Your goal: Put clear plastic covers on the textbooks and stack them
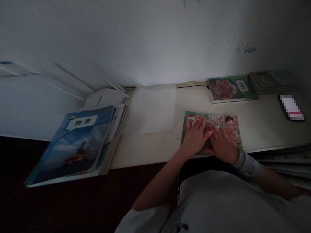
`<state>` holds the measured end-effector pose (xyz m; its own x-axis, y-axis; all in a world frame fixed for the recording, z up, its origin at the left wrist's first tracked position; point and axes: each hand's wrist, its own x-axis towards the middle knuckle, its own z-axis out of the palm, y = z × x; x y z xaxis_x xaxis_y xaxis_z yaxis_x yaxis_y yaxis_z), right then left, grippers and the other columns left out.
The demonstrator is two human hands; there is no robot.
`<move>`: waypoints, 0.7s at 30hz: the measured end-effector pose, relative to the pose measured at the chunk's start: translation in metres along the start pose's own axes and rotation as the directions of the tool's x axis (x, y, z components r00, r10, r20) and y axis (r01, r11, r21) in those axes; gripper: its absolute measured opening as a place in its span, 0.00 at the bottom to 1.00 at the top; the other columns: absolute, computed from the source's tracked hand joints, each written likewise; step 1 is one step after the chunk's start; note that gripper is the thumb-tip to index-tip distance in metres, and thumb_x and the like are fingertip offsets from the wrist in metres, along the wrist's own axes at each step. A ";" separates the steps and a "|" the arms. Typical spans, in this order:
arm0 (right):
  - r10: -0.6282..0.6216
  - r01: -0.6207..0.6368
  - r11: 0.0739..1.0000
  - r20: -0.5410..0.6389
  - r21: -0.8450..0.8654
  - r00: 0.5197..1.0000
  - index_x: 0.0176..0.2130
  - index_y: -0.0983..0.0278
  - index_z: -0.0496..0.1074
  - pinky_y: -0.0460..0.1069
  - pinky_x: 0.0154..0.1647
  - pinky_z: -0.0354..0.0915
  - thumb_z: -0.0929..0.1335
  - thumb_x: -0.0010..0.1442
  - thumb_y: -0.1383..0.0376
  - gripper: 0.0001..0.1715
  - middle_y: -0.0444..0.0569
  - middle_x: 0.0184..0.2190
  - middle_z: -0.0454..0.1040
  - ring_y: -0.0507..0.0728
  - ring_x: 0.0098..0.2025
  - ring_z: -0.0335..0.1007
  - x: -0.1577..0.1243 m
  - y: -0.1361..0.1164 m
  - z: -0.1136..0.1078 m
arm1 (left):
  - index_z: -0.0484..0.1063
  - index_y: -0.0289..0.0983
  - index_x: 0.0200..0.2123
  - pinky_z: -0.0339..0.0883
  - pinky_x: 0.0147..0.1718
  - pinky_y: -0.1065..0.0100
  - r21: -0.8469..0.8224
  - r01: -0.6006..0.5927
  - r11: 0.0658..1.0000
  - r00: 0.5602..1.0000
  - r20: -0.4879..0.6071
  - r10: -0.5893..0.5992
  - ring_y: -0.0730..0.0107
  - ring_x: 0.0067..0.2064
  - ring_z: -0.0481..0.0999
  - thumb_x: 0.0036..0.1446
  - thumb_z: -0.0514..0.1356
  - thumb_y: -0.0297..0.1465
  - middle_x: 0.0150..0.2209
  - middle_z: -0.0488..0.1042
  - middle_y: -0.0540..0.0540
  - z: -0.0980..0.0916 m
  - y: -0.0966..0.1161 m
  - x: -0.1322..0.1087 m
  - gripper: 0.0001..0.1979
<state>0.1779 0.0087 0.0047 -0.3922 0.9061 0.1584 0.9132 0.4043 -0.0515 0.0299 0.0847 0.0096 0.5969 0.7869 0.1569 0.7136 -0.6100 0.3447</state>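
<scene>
A colourful illustrated book (232, 129) with a green left edge lies flat near the front edge of the white table. My left hand (195, 137) rests palm down on its left half, fingers stretched out and partly covering a red-framed label. Beside it, my right hand (222, 144) lies flat across the middle of the cover, with a grey band (247, 164) around that wrist. The thumbs are close together. Both hands hide much of the book's lower part.
A stack of books with a blue cover (80, 145) overhangs the table's front left. A sheet of white paper (155, 108) lies left of centre. Against the wall stand a green-covered book (233, 90) and a blurred stack (272, 81). A phone (291, 108) lies far right.
</scene>
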 end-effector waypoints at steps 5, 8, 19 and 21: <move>-0.018 0.018 1.000 0.032 0.003 0.999 0.63 0.73 0.58 0.64 0.65 0.50 0.58 0.65 0.49 0.39 0.63 0.65 0.56 0.66 0.67 0.50 -0.019 0.027 0.019 | 0.53 0.34 0.66 0.34 0.65 0.47 0.090 0.008 0.996 0.996 0.083 -0.015 0.52 0.69 0.47 0.63 0.45 0.48 0.67 0.54 0.37 0.027 0.001 -0.005 0.34; 0.026 -0.026 1.000 -0.013 -0.016 1.000 0.63 0.76 0.57 0.62 0.66 0.48 0.57 0.66 0.50 0.39 0.64 0.65 0.55 0.66 0.67 0.50 -0.037 0.052 0.018 | 0.54 0.34 0.66 0.35 0.65 0.46 0.118 0.096 0.988 0.992 0.070 -0.105 0.51 0.69 0.47 0.64 0.45 0.46 0.67 0.52 0.38 0.020 -0.021 -0.001 0.32; 0.540 -0.476 0.809 -0.116 0.344 0.833 0.46 0.66 0.74 0.56 0.44 0.67 0.60 0.63 0.53 0.24 0.58 0.40 0.78 0.63 0.42 0.74 -0.032 0.132 0.002 | 0.76 0.36 0.34 0.66 0.38 0.65 -0.278 0.384 0.881 0.888 -0.151 -0.434 0.62 0.36 0.75 0.57 0.54 0.39 0.34 0.79 0.42 -0.003 -0.084 0.021 0.15; 0.584 -0.522 0.733 -0.010 0.437 0.812 0.38 0.64 0.76 0.54 0.40 0.67 0.61 0.61 0.54 0.21 0.54 0.33 0.79 0.60 0.35 0.74 -0.026 0.147 -0.001 | 0.76 0.37 0.28 0.65 0.32 0.68 -0.419 0.367 0.830 0.888 -0.108 -0.447 0.66 0.31 0.73 0.54 0.56 0.41 0.28 0.77 0.46 -0.003 -0.087 0.025 0.14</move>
<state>0.3229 0.0441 -0.0059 0.2160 0.9703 0.1088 0.8256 -0.1220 -0.5509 -0.0187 0.1579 -0.0138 0.1708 0.9816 0.0854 0.6577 -0.1781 0.7319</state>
